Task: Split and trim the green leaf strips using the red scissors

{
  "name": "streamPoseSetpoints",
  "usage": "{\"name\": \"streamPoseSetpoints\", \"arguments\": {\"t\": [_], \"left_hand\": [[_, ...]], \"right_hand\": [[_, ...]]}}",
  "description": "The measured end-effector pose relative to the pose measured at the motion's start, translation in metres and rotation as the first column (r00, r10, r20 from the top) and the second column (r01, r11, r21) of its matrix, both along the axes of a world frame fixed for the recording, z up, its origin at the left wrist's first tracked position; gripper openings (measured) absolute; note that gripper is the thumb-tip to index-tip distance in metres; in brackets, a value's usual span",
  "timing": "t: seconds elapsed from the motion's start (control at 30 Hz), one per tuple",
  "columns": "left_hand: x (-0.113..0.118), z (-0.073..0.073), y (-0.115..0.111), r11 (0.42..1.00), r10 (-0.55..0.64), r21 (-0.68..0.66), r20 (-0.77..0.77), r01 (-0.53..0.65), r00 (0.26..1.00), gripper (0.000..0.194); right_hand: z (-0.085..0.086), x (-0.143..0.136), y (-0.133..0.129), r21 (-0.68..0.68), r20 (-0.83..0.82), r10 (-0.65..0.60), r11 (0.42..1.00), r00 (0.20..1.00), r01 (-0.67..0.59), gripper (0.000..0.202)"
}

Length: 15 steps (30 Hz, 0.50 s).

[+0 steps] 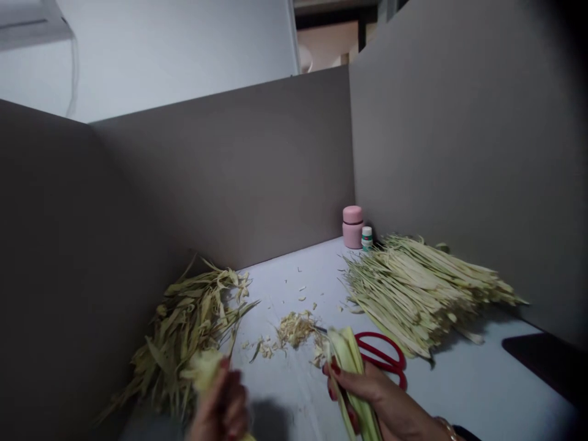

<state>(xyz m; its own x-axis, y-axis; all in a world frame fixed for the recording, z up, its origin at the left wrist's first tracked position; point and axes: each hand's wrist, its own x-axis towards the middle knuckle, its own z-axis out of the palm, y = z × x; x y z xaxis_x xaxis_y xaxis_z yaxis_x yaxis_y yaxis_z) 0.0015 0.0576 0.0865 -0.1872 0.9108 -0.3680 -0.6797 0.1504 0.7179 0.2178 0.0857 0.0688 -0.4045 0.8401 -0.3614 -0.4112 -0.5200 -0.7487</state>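
Note:
My right hand [367,392] is closed round a small bunch of pale green, husk-like leaves [351,367], which point up and away from me. At the lower left, my left hand [225,404] is smeared by motion, its fingers curled together on a pale yellow husk-like piece [204,367]. Just behind my right hand lie scissors with red handles [381,355], their blades partly hidden by the bunch. Small trimmed scraps [296,329] are heaped on the table between and beyond my hands.
A loose pile of curling yellow-green leaves [188,324] lies at left, against the grey partition [229,177]. On the right are neatly laid long pale strips [422,288]. A pink jar [353,228] and small white-green bottle [366,238] stand behind. A dark flat object [542,361] lies right.

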Motion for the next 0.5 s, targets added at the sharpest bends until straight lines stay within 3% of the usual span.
{"name": "streamPoseSetpoints", "arguments": {"t": [0.07, 0.1, 0.2, 0.33, 0.5], "left_hand": [[0.04, -0.012, 0.006, 0.994, -0.073, -0.084, -0.082, 0.066, 0.994, 0.046], [0.059, -0.017, 0.01, 0.998, -0.045, -0.054, -0.123, 0.039, 0.991, 0.046], [0.094, -0.023, 0.014, 0.98, -0.15, 0.106, -0.174, 0.17, 0.973, 0.039], [0.098, -0.016, 0.01, 0.955, -0.236, 0.113, -0.269, 0.274, 0.934, 0.032], [0.104, -0.019, 0.007, 0.9, -0.308, 0.148, -0.446, 0.409, 0.84, 0.032]], "right_hand": [[0.0, -0.006, -0.005, 0.049, -0.009, 0.061, 0.997, 0.998, -0.06, 0.024], [-0.001, -0.007, -0.007, 0.097, -0.001, 0.079, 0.992, 0.997, -0.079, 0.025], [-0.011, -0.008, -0.006, 0.25, 0.063, 0.102, 0.962, 0.993, -0.114, 0.034], [-0.017, 0.002, 0.001, 0.336, 0.229, 0.007, 0.938, 0.973, -0.086, 0.047], [-0.003, 0.011, 0.004, 0.417, 0.297, -0.019, 0.902, 0.955, -0.111, 0.042]]}}
